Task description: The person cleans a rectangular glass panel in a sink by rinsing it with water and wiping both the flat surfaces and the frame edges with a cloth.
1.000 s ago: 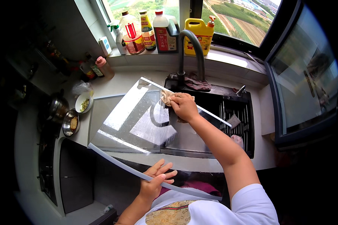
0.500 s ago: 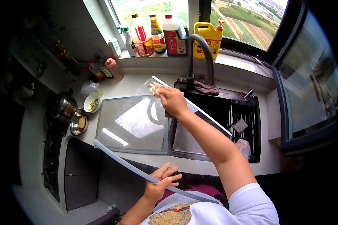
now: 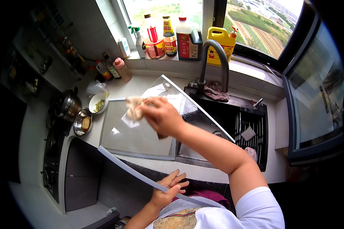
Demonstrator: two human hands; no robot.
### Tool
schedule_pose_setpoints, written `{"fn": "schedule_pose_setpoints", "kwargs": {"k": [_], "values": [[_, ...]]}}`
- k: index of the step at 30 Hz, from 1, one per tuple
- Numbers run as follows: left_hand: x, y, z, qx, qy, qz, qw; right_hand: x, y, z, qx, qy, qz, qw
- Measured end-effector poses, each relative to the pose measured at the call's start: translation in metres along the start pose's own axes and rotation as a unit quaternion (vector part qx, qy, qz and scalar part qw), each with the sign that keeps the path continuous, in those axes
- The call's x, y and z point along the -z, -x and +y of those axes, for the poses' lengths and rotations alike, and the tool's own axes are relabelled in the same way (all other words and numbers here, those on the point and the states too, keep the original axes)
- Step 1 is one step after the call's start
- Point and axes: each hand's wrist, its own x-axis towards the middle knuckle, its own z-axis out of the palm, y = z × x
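Note:
A clear glass panel [image 3: 155, 90] with pale edge strips is tilted over the counter and sink. My left hand [image 3: 165, 194] grips its near edge strip [image 3: 130, 168], thumb on one side and fingers past the other. In my right hand [image 3: 165, 117] is a bunched beige cloth [image 3: 135, 108], slightly blurred, over the left part of the glass. Whether the cloth touches the glass is hard to tell. A grey-framed panel [image 3: 111, 133] lies flat on the counter beneath, left of the black sink [image 3: 263, 124].
A tall curved faucet [image 3: 224, 72] rises behind the sink. Several bottles, including a yellow jug [image 3: 218, 42], line the windowsill. At left are a white bowl [image 3: 97, 103], a metal bowl [image 3: 82, 122] and a pot [image 3: 68, 105]. An open window sash [image 3: 317, 91] juts in at right.
My right hand has swept the cloth left and toward me across the glass. My left hand keeps its grip on the edge. The whole view has shifted slightly.

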Motion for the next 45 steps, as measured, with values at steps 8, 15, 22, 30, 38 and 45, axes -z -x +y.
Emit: {"fn": "schedule_pose_setpoints", "kwargs": {"k": [8,15,22,30,38,45], "values": [[-0.001,-0.004,-0.003,-0.016,-0.022,-0.025,0.999,-0.013,-0.001,0.100,-0.170,0.184,0.012,0.968],[0.012,-0.007,-0.009,0.003,0.041,0.008,0.999,-0.003,0.017,-0.067,0.023,-0.186,-0.112,0.976],[0.023,-0.015,-0.012,0.002,0.053,-0.003,0.999,0.044,0.091,-0.006,-0.495,-0.653,0.053,0.571],[0.021,-0.016,-0.012,-0.011,0.041,0.006,0.999,0.070,0.135,0.006,-0.332,-0.136,-0.029,0.933],[0.012,-0.014,-0.006,-0.005,0.020,-0.019,1.000,0.041,0.126,0.050,-0.307,0.192,-0.034,0.932],[0.026,-0.018,-0.020,-0.079,-0.018,-0.004,0.997,0.030,0.104,-0.086,-0.024,-0.162,-0.095,0.982]]}}
